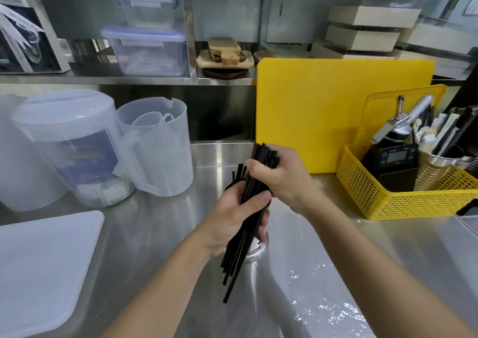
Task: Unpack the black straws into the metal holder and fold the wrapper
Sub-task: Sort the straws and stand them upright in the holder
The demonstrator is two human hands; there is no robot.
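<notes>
1. Both your hands close around one bundle of black straws [254, 182] above the steel worktop [160, 234]: the right hand [282, 174] clamps the upper part, the left hand [238, 216] wraps the middle, thumb across the front.
2. The metal holder [256, 252] stands on the worktop right behind the bundle, mostly hidden by your left hand; a few straws already poke up from it at the far side, as far as the view tells.
3. The lower straw ends fan out unevenly and hang in front of the holder, not in it. Square them first, so none catches on the rim.
4. Lift the bundle clear of the rim, bring it upright over the mouth, then lower it with the left hand guiding loosely.
5. Ease the right hand's grip only once the ends are inside, or loose straws may scatter.
6. The clear wrapper [333, 309] lies crumpled on the worktop by your right forearm, not yet folded.
</notes>
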